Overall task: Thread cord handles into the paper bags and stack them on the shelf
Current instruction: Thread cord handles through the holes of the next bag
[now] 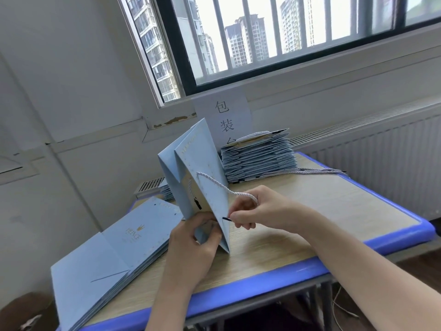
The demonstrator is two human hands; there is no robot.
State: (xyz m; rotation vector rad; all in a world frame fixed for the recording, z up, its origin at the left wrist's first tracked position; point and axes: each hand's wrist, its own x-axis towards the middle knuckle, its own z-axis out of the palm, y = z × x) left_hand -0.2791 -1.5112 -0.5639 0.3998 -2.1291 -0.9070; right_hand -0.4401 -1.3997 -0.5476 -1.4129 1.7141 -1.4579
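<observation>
Paper bag [202, 163]: pale blue, stiff creased panels, upright on woodgrain table [322, 206].
Cord [220, 185]: white twisted rope, black tip.
Left hand [193, 244]: grips bag edge.
Right hand [259, 211]: pinches cord tip.

Only two hands and forearms show, bare skin with no cloth on them. The left hand [191, 242] joins a slim left forearm [171, 295], bare down to the frame edge at six o'clock. The right hand [257, 211] leads to a longer right forearm [358, 259], likewise bare, leaving at four o'clock.
</observation>
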